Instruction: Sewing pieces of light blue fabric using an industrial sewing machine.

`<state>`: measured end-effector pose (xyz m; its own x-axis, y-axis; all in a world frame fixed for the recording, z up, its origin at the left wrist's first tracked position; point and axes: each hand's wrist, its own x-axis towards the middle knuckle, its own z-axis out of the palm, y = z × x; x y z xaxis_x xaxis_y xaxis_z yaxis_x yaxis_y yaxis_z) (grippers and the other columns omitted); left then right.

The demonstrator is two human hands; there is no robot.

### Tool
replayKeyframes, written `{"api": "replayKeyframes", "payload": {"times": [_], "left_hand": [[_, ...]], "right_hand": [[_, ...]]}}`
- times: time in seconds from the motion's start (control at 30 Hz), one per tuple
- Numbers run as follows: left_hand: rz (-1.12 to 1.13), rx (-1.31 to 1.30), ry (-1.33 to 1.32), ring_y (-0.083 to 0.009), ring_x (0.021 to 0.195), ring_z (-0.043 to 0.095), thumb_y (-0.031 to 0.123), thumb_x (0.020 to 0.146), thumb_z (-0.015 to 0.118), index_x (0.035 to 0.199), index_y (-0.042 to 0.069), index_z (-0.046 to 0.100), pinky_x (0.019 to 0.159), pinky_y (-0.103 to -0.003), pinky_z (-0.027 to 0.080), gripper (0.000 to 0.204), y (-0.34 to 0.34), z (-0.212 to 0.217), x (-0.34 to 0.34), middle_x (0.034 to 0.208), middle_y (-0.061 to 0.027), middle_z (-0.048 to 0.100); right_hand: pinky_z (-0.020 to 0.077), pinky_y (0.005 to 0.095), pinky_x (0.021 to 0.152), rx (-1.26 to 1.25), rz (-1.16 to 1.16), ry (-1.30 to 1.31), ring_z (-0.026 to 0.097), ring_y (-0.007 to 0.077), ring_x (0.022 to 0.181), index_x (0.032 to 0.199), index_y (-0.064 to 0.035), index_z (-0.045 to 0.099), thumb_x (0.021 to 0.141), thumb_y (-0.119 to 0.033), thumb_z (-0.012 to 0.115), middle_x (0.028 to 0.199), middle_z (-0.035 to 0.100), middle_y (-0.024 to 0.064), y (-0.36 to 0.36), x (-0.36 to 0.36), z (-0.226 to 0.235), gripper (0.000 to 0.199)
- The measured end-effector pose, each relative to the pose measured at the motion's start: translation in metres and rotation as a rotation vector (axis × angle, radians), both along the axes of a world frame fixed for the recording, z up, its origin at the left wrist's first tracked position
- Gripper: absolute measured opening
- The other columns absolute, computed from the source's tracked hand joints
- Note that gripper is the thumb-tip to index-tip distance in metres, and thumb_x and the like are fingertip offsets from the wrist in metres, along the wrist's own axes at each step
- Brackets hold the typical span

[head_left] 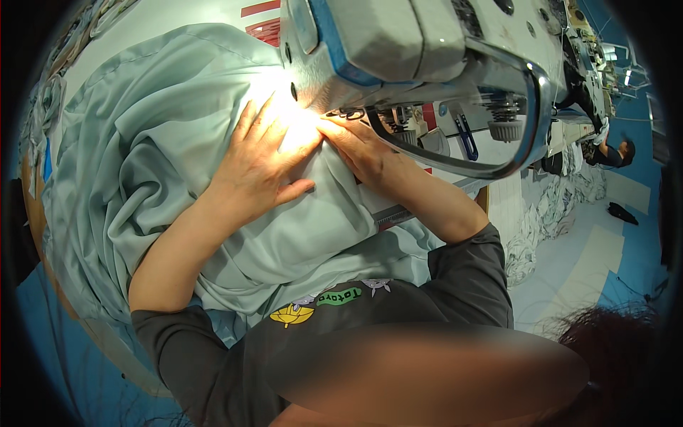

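Observation:
Pale green fabric [156, 121] lies in loose folds across the table in front of me and hangs down toward my lap. My left hand [260, 160] rests flat on it with the fingers spread, close to the sewing machine's [384, 43] brightly lit working end. On the other side of the light, my right hand [359, 146] has its fingers drawn together at the fabric's edge, seemingly pinching it. Glare washes out the fingertips' surroundings, so the needle and the stitching spot cannot be made out.
A rounded glossy frame [537, 92] juts from the machine above my right forearm. Blue-handled snips [466, 136] lie beyond it. Red strips [262, 8] mark the white table at the back. Piled pale cloth [544, 220] is on the right, with another person [612, 153] farther off.

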<state>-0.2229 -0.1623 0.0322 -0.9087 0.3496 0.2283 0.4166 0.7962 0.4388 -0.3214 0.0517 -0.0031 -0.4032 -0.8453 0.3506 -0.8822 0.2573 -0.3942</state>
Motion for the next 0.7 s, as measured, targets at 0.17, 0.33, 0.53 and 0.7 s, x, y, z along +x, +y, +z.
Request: {"api": "replayKeyframes", "payload": {"times": [0.17,0.33,0.53,0.7], "left_hand": [[-0.017,0.007,-0.052,-0.0387,0.133,0.032,0.033,0.064,0.079,0.124,0.016,0.057,0.111,-0.054,0.02,0.066,-0.004,0.007,-0.007,0.13,-0.0156,0.048],[-0.008,-0.038,-0.074,-0.0383,0.133,0.032,0.034,0.067,0.077,0.128,0.017,0.055,0.112,-0.053,0.02,0.067,-0.005,0.007,-0.011,0.129,-0.0149,0.05],[-0.012,-0.129,0.065,-0.0331,0.129,0.039,0.039,0.075,0.07,0.133,0.014,0.049,0.112,-0.05,0.022,0.067,-0.005,0.007,-0.012,0.13,-0.0109,0.051],[-0.185,-0.572,0.257,-0.0233,0.127,0.043,0.018,0.079,0.06,0.131,0.007,0.048,0.113,-0.046,0.023,0.054,-0.009,0.014,0.016,0.133,-0.0079,0.05]], "right_hand": [[0.0464,0.0453,0.078,-0.045,-0.152,-0.152,0.057,0.0327,0.079,0.098,-0.0043,0.059,0.072,-0.013,0.067,0.087,0.06,0.0114,0.012,0.01,0.004,0.028],[0.0486,0.0339,0.068,0.127,-0.215,-0.15,0.058,0.0267,0.079,0.086,-0.0071,0.056,0.07,-0.021,0.078,0.098,0.057,0.0085,0.021,0.045,0.061,0.03],[0.0419,0.0229,0.058,-0.097,-0.34,-0.825,0.054,0.0105,0.069,0.093,-0.0061,0.051,0.078,-0.001,0.07,0.089,0.055,0.0025,0.04,0.081,0.065,0.024],[0.0329,0.0214,0.045,0.039,-0.301,-1.65,0.044,0.002,0.055,0.112,-0.0056,0.051,0.088,-0.019,0.064,0.075,0.055,-0.0017,0.06,0.128,0.064,0.03]]}}
